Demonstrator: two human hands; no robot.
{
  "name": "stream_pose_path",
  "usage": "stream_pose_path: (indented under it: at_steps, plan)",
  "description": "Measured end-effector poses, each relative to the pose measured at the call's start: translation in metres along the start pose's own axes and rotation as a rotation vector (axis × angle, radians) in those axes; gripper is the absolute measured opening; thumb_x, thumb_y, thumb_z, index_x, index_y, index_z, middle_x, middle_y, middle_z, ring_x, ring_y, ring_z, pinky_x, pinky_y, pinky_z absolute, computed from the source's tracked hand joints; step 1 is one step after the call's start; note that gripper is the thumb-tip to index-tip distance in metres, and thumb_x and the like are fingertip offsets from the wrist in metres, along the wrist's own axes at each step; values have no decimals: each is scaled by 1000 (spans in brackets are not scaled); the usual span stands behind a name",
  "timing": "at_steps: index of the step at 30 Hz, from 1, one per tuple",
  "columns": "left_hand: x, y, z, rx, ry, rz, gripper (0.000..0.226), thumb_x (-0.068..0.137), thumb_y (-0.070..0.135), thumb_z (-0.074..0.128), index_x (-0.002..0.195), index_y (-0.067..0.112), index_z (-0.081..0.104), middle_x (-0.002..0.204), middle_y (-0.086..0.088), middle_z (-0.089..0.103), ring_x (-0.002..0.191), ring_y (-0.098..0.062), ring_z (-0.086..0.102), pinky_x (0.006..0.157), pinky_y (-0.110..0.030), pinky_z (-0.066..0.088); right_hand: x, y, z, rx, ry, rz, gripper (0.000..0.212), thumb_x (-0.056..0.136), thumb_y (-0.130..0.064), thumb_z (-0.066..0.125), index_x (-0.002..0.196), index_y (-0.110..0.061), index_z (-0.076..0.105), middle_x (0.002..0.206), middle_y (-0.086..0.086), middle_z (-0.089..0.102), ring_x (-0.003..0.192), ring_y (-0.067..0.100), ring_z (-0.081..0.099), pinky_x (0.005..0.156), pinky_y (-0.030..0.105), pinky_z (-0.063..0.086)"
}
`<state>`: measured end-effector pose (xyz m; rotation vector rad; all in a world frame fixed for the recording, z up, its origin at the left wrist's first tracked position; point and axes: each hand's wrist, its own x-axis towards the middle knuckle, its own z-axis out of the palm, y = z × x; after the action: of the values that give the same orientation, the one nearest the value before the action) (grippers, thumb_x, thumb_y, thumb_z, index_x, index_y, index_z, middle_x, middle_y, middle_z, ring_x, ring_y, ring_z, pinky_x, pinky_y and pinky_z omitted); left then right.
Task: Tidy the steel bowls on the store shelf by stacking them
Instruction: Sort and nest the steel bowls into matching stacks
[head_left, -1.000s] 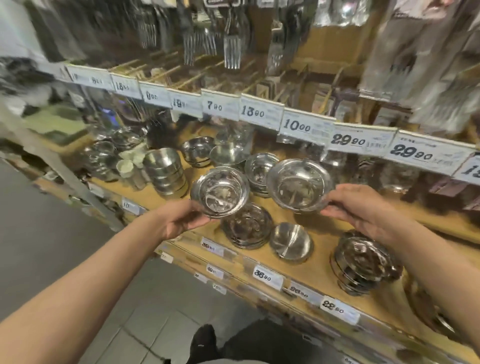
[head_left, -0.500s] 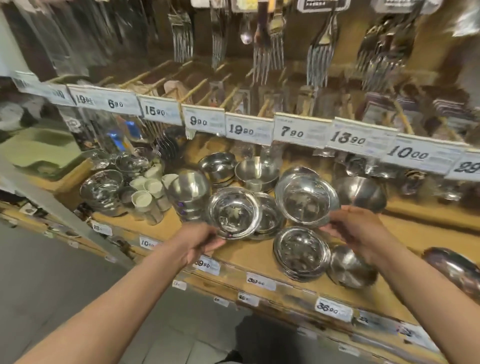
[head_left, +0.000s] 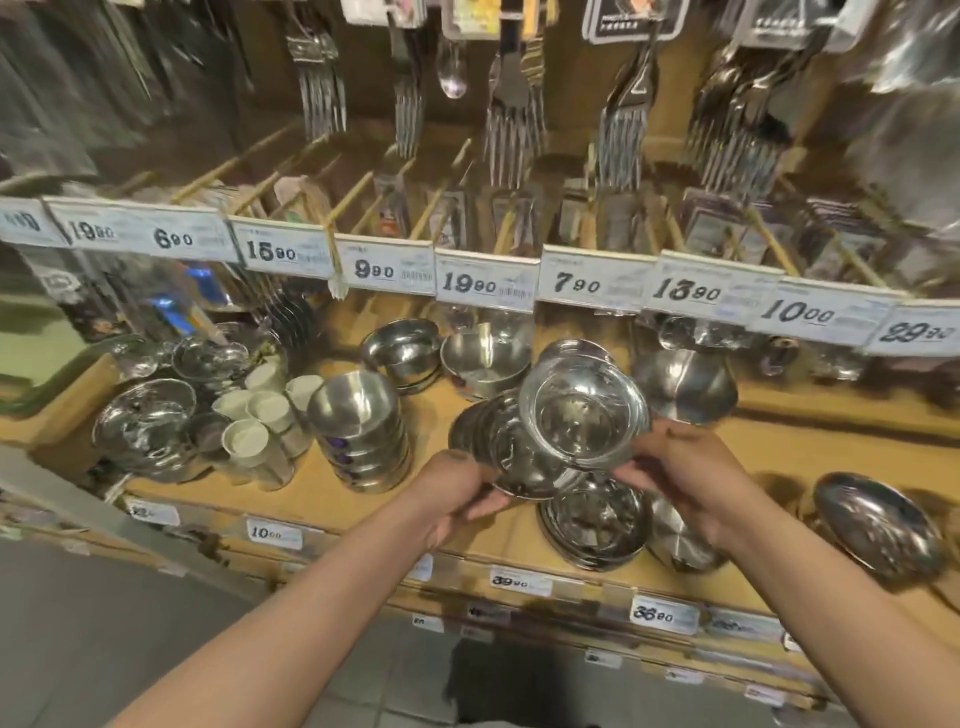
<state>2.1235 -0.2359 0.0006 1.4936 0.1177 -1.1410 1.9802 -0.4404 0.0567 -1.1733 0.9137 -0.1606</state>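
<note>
1. Step in hand, I'd judge: nesting one steel bowl into another. Top bowl (head_left: 584, 413) sits centre frame, tipped toward the camera, overlapping the lower bowl (head_left: 511, 457) just left of and below it.
2. Right hand (head_left: 685, 480), centre-right, pinches the top bowl's near rim, fingers curled at its edge.
3. Left hand (head_left: 452, 491), centre, grips the lower bowl's near-left rim, thumb side up; fingers underneath are hidden.
4. Both forearms come in from the bottom corners and meet over the wooden shelf (head_left: 831, 447), wrists roughly level.
5. Next move prob. needs the rims lined up and the top bowl dropped flat inside, then the pair set on a stack, e.g. the one (head_left: 595, 525) right below the hands.
6. Taller finished stack (head_left: 361, 431) stands left of centre, well apart.
</note>
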Motion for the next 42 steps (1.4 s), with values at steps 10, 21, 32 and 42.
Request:
stream_pose_path:
  at_steps: [10, 21, 32, 42]
  plan:
    - [-8, 6, 23, -38, -12, 20, 17, 92, -13, 51, 108, -9, 57, 94, -26, 73, 94, -37, 69, 74, -32, 57, -1, 16, 18, 10, 54, 5, 18, 89, 3, 68, 101, -6, 58, 104, 27, 74, 99, 37, 73, 65, 30, 64]
    - [-21, 16, 17, -73, -222, -60, 42, 89, -24, 43, 125, -7, 54, 114, -24, 71, 103, -30, 72, 82, -35, 63, -3, 25, 8, 20, -16, -18, 33, 86, 4, 70, 105, -15, 51, 108, 19, 74, 86, 29, 76, 59, 38, 63]
    - [-17, 2, 9, 125, -100, -53, 20, 97, 6, 61, 111, -9, 59, 95, -24, 76, 81, -25, 77, 60, -23, 62, -11, 60, 10, 28, -13, 45, 34, 81, -9, 82, 100, -13, 54, 105, 14, 72, 90, 27, 75, 60, 33, 62]
    - [-14, -2, -10, 27, -10, -6, 13, 94, 2, 62, 100, -10, 64, 93, -24, 76, 85, -29, 76, 58, -26, 62, 6, 109, -93, -10, 492, 185, 42, 87, -27, 78, 109, 6, 62, 92, 30, 74, 71, 36, 67, 61, 39, 51]
